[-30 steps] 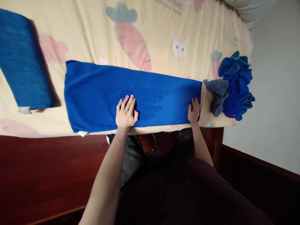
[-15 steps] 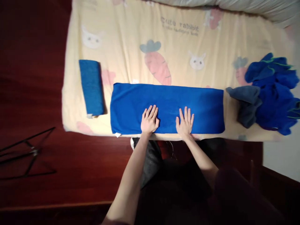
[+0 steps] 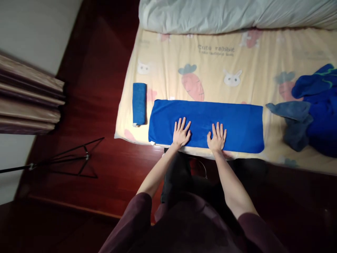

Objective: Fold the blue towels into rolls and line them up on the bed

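A bright blue towel [image 3: 202, 117], folded into a long strip, lies along the near edge of the bed with a white tag at its lower left corner. My left hand [image 3: 181, 133] rests on its left-middle part, palm down and fingers spread. Flat on the towel to the right is my right hand [image 3: 217, 137], its fingers also apart. Neither hand grips the cloth. To the left of the strip lies a smaller folded blue towel [image 3: 139, 103], also with a pale tag.
The bed [image 3: 168, 84] has a yellow rabbit-and-carrot sheet. On its right lie a crumpled grey-blue cloth [image 3: 296, 119] and a heap of blue cloths [image 3: 325, 123]. A rolled quilt [image 3: 210, 15] runs along the back. A black tripod [image 3: 79, 160] and a curtain [image 3: 28, 96] are at left.
The camera view has swung left and widened, so the curtain and more quilt show. My left hand's fingers are spread wider. The towels have kept their places on the bed.
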`<move>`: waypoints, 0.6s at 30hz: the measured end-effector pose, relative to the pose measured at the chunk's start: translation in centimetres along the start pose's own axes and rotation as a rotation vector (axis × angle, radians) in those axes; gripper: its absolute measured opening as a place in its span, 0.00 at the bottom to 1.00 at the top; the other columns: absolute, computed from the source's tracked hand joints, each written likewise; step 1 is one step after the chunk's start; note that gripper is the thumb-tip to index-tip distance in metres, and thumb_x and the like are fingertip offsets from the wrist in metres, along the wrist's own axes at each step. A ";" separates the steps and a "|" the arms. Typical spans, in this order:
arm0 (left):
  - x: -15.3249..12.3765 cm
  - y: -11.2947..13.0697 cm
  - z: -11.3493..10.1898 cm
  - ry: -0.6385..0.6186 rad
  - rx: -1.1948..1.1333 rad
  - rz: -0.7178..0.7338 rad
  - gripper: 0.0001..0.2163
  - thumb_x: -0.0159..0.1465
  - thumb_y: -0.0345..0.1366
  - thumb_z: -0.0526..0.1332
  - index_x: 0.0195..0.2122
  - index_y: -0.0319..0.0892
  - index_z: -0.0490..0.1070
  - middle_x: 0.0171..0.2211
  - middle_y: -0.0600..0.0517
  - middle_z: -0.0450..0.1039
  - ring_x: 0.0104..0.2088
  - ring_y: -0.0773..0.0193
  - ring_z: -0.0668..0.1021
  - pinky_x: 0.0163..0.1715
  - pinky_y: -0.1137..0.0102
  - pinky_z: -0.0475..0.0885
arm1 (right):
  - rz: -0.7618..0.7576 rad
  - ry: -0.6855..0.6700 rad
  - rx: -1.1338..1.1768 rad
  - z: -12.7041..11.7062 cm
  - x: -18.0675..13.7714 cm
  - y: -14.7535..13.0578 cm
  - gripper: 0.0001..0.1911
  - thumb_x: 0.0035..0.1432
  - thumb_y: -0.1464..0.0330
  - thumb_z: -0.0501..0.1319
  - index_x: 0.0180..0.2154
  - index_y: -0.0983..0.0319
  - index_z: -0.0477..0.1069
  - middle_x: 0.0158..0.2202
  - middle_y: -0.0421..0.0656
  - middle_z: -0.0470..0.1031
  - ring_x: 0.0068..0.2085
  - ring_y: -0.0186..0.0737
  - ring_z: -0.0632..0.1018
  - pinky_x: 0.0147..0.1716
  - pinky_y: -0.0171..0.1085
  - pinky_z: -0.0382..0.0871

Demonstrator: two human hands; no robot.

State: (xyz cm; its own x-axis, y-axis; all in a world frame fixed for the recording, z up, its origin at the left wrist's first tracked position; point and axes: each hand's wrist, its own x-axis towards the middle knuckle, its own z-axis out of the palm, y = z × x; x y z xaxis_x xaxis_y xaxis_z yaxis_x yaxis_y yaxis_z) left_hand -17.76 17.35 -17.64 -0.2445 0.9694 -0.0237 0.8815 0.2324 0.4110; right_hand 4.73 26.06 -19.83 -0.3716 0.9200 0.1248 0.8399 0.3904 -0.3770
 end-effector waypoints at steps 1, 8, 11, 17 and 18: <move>0.2 -0.6 -0.5 -0.005 0.011 -0.034 0.29 0.77 0.45 0.51 0.78 0.48 0.61 0.82 0.50 0.42 0.82 0.45 0.43 0.80 0.42 0.42 | -0.002 0.017 0.003 0.1 0.0 0.1 0.32 0.73 0.64 0.52 0.74 0.62 0.67 0.78 0.51 0.59 0.80 0.53 0.56 0.78 0.64 0.46; 5.6 -10.1 -5.3 0.110 0.038 -0.437 0.33 0.77 0.49 0.52 0.80 0.44 0.55 0.82 0.46 0.41 0.82 0.42 0.42 0.78 0.36 0.37 | -0.004 0.082 0.059 0.9 0.0 0.5 0.32 0.70 0.65 0.53 0.71 0.62 0.70 0.76 0.51 0.64 0.79 0.55 0.60 0.78 0.65 0.48; 7.9 -11.4 -6.2 0.141 0.017 -0.490 0.33 0.76 0.48 0.52 0.79 0.39 0.55 0.82 0.41 0.42 0.82 0.41 0.43 0.77 0.34 0.36 | 0.018 0.055 0.089 0.8 -0.1 0.3 0.33 0.68 0.66 0.54 0.72 0.62 0.68 0.77 0.51 0.62 0.79 0.56 0.59 0.78 0.67 0.47; 9.7 -6.1 -4.1 0.017 -0.039 -0.128 0.31 0.75 0.47 0.56 0.77 0.42 0.62 0.81 0.43 0.47 0.82 0.41 0.43 0.78 0.36 0.36 | 0.034 0.017 0.067 0.4 -0.1 0.0 0.34 0.68 0.66 0.53 0.73 0.62 0.68 0.77 0.50 0.62 0.79 0.54 0.58 0.79 0.65 0.45; 9.9 -5.8 -3.9 -0.003 -0.044 -0.102 0.30 0.75 0.47 0.56 0.76 0.44 0.63 0.81 0.45 0.47 0.82 0.41 0.44 0.78 0.36 0.36 | 0.035 0.016 0.061 0.3 -0.1 0.0 0.34 0.68 0.66 0.53 0.73 0.62 0.68 0.77 0.50 0.62 0.80 0.54 0.58 0.79 0.65 0.45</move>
State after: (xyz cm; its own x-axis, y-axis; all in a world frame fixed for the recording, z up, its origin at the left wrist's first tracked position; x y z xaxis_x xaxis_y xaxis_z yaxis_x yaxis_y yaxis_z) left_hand -26.88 25.30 -16.72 -0.3308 0.9411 -0.0702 0.8333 0.3262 0.4463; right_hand 4.66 26.01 -20.14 -0.3358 0.9337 0.1246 0.8264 0.3555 -0.4366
